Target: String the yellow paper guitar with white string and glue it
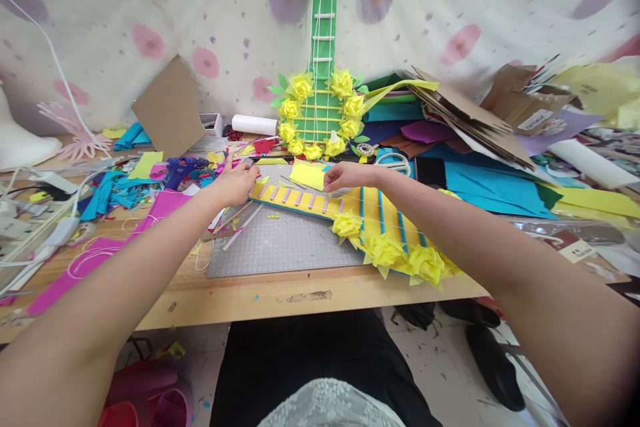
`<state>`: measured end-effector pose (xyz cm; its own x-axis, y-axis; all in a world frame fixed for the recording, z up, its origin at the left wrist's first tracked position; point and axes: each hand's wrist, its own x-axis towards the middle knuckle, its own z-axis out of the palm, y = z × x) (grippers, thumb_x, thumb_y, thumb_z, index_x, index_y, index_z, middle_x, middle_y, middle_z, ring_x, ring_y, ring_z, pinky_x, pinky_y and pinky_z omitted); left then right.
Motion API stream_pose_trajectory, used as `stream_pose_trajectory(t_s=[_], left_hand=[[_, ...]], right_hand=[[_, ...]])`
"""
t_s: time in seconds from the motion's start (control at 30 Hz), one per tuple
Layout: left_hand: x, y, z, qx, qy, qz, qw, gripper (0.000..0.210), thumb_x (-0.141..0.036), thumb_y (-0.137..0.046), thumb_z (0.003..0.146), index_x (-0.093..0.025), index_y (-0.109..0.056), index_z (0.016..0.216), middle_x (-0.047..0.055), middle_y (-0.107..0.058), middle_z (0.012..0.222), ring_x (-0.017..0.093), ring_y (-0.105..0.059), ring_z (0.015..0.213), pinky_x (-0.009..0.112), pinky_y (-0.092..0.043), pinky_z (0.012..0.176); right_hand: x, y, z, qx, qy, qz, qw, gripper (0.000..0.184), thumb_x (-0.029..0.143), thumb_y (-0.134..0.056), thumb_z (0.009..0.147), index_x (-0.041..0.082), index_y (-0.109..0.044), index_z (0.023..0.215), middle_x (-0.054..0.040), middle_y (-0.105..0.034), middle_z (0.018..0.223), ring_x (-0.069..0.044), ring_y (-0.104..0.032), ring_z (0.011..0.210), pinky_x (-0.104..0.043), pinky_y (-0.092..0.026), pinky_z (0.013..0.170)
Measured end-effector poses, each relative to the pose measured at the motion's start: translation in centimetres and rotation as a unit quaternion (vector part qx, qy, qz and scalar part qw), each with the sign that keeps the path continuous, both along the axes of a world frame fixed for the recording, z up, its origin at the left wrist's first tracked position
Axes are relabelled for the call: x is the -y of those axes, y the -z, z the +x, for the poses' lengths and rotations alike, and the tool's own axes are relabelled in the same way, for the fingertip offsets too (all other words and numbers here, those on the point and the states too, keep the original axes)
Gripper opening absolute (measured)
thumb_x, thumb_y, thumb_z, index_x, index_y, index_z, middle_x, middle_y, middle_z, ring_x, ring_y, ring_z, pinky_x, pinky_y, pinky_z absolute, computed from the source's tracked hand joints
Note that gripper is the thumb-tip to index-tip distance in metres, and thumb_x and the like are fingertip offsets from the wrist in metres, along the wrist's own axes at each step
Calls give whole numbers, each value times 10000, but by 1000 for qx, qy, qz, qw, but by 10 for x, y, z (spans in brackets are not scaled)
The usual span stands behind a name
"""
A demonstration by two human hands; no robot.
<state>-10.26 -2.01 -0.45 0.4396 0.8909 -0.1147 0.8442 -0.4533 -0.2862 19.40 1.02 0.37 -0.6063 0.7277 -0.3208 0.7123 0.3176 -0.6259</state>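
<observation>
My left hand (pixel 235 181) reaches over paper scraps at the narrow end of a yellow paper guitar (pixel 300 201), its fingers apart. My right hand (pixel 346 176) is closed above the guitar's neck, its fingertips at the right edge of a yellow piece of paper (pixel 307 174), which it seems to pinch. Lilac strips cross the neck, blue strips lie over the body, and yellow paper flowers (pixel 387 250) line its near edge. Part of the body is hidden by my right forearm. Beneath the guitar is a grey cutting mat (pixel 280 247).
Behind stands a green paper guitar (pixel 324 33) with yellow flowers. A blue glue gun (pixel 180 170) and magenta paper (pixel 100 267) are left. Scissors (pixel 394 161), a dark phone (pixel 430 172), blue sheets (pixel 493 180) and cardboard (pixel 470 113) lie right. The wooden table's edge (pixel 200 303) is nearest me.
</observation>
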Motion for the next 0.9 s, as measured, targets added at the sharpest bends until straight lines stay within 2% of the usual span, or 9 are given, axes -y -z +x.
stream_pose_trajectory(t_s=[0.17, 0.33, 0.53, 0.9], left_hand=[[-5, 4, -4, 13, 0, 6, 1000, 438, -140, -433, 729, -129, -466, 1166, 134, -616, 1115, 234, -449, 1195, 561, 37, 1097], [-4, 3, -3, 24, -1, 9, 1000, 464, -138, -467, 707, -123, -467, 1170, 149, -614, 1125, 257, -457, 1194, 550, 28, 1100], [-2, 2, -1, 17, 3, 12, 1000, 461, -124, -438, 709, -118, -466, 1169, 155, -607, 1130, 261, -461, 1184, 574, 34, 1090], [3, 8, 4, 33, -3, 25, 999, 482, -32, -397, 676, -119, -459, 1146, 144, -616, 1084, 241, -459, 1178, 590, 61, 1080]], right_hand=[[2, 2, -15, -15, 19, 28, 999, 161, 323, -624, 662, 174, -617, 720, -16, -622, 754, -127, -520, 709, -244, -374, 660], [10, 0, -42, 11, 35, 69, 997, 122, 290, -606, 701, 177, -642, 731, -11, -646, 774, -119, -537, 714, -218, -365, 618], [9, 5, -77, -2, 82, 88, 993, 106, 239, -604, 728, 161, -659, 774, -29, -678, 827, -124, -575, 745, -199, -380, 599], [5, 15, -122, -22, 99, 97, 990, 73, 221, -631, 710, 187, -663, 767, -7, -694, 796, -125, -615, 702, -193, -409, 580]])
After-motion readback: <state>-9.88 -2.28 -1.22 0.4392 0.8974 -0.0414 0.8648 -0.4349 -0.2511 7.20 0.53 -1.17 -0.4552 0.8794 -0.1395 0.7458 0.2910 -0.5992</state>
